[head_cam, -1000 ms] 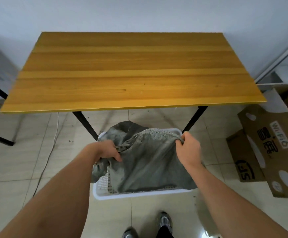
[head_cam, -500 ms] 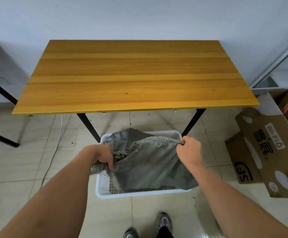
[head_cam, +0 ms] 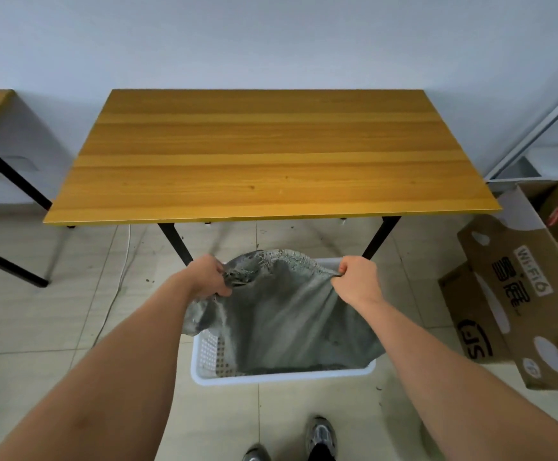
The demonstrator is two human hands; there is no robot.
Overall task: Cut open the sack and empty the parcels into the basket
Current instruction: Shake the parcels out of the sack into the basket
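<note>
- Sack (head_cam: 287, 314) now lifted higher vs 1 s ago, hanging taut over basket (head_cam: 281, 375) on floor.
- L hand (head_cam: 206, 277) grips bunched left edge; R hand (head_cam: 357, 277) pinches right edge.
- Sack bottom dips inside basket, front of worktop (head_cam: 271, 154).
- Cardboard box (head_cam: 517, 304) at right.

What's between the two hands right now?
In the head view, the grey sack stretches between the left hand and right hand, each gripping its upper edge; it hangs into the white basket.
</note>
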